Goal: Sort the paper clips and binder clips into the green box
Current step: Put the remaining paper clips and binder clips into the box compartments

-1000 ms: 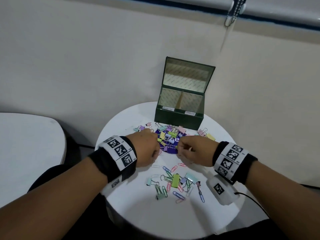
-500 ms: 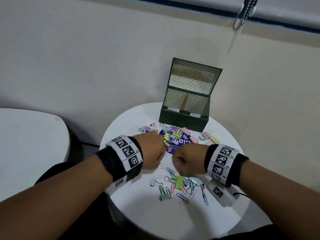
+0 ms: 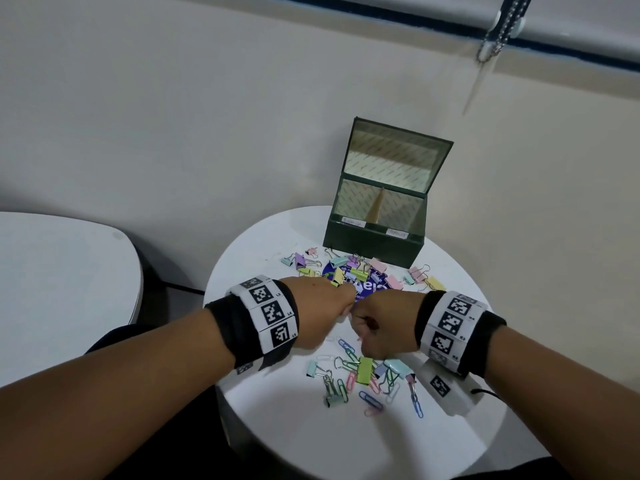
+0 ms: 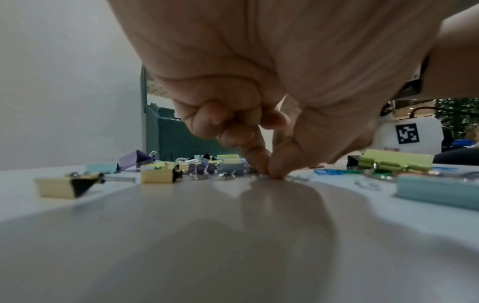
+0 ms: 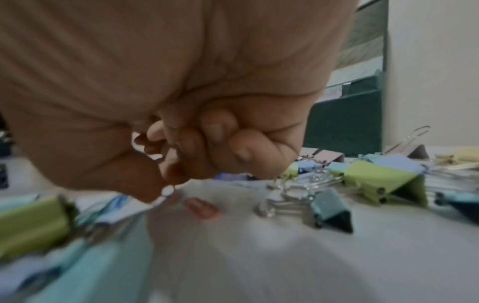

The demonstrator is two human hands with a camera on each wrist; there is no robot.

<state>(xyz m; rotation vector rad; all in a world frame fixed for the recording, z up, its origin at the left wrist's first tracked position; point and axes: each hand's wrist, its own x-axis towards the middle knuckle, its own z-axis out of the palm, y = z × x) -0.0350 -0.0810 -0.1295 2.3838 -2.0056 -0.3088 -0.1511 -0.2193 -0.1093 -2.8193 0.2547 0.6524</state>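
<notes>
The green box (image 3: 372,245) stands open at the back of the round white table (image 3: 311,427), with two labelled compartments. Pastel binder clips (image 3: 353,268) lie in front of it, and more binder clips and paper clips (image 3: 363,375) lie nearer me. My left hand (image 3: 322,313) is curled, and its thumb and forefinger (image 4: 269,174) pinch down on the tabletop on what looks like a pale paper clip. My right hand (image 3: 377,327) sits right beside it, curled, and pinches a white paper clip (image 5: 166,193) just above the table. A pink paper clip (image 5: 202,207) lies beside it.
A purple sticker (image 3: 367,284) lies under the far pile of clips. A second white table (image 3: 62,271) stands to the left, and a dark gap separates the two. A beaded blind cord (image 3: 498,32) hangs on the wall, up right. Bare tabletop lies toward the front edge.
My right hand has moved left to the left hand and curled tighter into a pinch. The left hand has stayed at about the same spot.
</notes>
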